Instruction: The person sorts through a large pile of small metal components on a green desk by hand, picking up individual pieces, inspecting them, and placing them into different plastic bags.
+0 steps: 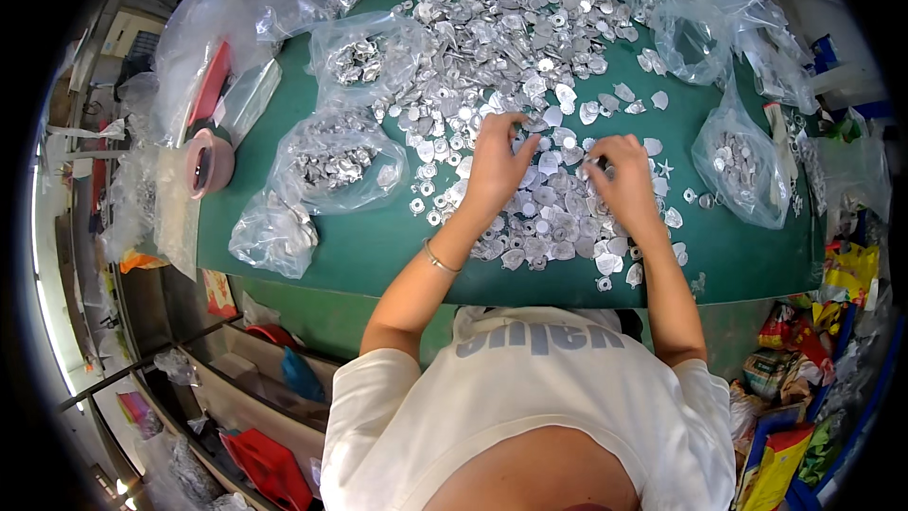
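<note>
the fingertips of both hands are buried among the small silver metal pieces (pixel 530 66), so what each pinches is hard to make out. the left hand (pixel 494 166) lies palm down on the pile with fingers spread a little and curled at the tips; i cannot tell whether it holds a piece. the right hand (pixel 622 178) is drawn narrower, thumb and fingers closed toward each other near a small piece at its inner edge, but the grip itself is hidden. a thin bracelet (pixel 439 258) circles the left wrist. the pieces are too small to tell their exact shapes; some look like rings, some like flat shells. they cover the middle and far part of the green table (pixel 369 246), thickest just ahead of the hands. clear plastic bags (pixel 333 163) of the same pieces sit to the left, another bag (pixel 742 166) to the right. a roll of pink tape (pixel 208 161) rests at the table's left edge. the picture's rim is dark and bent, with coloured packets (pixel 804 360) cut off at lower right.
</note>
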Tool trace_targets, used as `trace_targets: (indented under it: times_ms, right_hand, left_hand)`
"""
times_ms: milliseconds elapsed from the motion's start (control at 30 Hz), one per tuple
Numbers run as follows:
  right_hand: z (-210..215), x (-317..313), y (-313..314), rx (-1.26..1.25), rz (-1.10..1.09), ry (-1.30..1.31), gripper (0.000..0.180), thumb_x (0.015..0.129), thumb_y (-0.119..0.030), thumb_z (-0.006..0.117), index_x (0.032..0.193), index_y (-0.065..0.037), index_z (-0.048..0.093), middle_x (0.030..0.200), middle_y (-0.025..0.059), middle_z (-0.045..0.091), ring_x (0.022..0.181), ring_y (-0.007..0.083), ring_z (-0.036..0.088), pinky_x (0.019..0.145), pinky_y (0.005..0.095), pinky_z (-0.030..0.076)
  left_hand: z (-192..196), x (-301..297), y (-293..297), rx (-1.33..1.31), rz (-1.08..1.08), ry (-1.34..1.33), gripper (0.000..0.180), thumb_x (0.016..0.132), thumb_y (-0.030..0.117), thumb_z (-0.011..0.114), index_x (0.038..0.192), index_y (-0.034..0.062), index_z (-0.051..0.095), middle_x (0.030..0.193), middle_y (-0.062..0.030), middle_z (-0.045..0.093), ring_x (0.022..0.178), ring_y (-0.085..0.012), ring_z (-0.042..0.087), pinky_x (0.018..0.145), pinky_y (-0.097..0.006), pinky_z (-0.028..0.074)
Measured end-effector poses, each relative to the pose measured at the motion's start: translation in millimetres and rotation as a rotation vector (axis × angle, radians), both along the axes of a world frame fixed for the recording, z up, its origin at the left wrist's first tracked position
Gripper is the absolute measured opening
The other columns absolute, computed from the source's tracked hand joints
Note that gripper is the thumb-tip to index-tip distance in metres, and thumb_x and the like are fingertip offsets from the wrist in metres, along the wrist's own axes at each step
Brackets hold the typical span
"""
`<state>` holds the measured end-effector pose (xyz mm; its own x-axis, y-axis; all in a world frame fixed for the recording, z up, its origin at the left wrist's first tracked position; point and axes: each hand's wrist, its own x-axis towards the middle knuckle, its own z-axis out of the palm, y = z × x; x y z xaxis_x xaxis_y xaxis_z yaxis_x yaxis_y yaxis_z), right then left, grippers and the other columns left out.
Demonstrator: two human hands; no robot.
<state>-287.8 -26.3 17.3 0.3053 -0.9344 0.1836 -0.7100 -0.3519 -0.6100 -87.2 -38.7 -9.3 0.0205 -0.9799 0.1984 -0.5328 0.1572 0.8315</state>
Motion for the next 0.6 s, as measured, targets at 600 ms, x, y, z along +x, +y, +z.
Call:
trace_targets:
  times_ms: [600]
  right_hand:
    - [-23,-50,-66,-0.075,-0.374,0.103,0.018,0.076,-0.015,0.067,0.086,-0.004,0.057,0.087,0.0106,0.051,0.079,0.0307,0.055,0.065,0.0405,0.045]
  left_hand:
    - [15,3,-26,0.627,0.149,1.285,0.017,0.084,0.017,0.057,0.085,0.0002,0.057,0.083,-0.0082,0.057,0.072,-0.0183,0.053,0.06,-0.028,0.045]
